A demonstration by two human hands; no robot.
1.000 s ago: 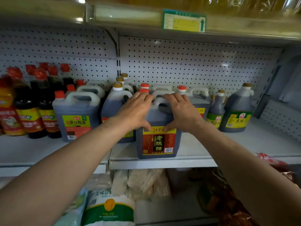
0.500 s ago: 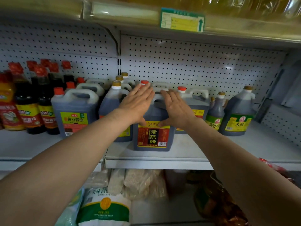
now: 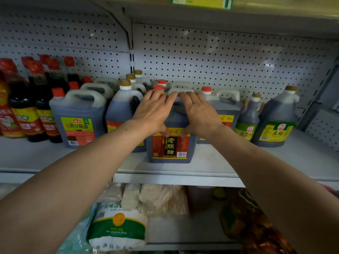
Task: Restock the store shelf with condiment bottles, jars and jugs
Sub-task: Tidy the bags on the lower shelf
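Observation:
A dark vinegar jug point(image 3: 170, 145) with a red and yellow label stands near the front of the white shelf point(image 3: 211, 165). My left hand point(image 3: 153, 112) and my right hand point(image 3: 199, 114) lie flat against its upper front, fingers straight and reaching over its handle, thumbs on the label's top edge. More jugs with red caps stand behind it, mostly hidden by my hands.
A soy sauce jug point(image 3: 78, 118) and a round dark jug point(image 3: 124, 110) stand to the left, with tall red-capped bottles point(image 3: 27, 107) beyond. To the right are a second vinegar jug point(image 3: 224, 110) and two green-labelled jugs point(image 3: 275, 120). Bagged goods point(image 3: 117, 226) lie on the shelf below.
Both hands went from curling over the jug's top to pressing flat on its front, and the jug has slid back from the shelf's front edge.

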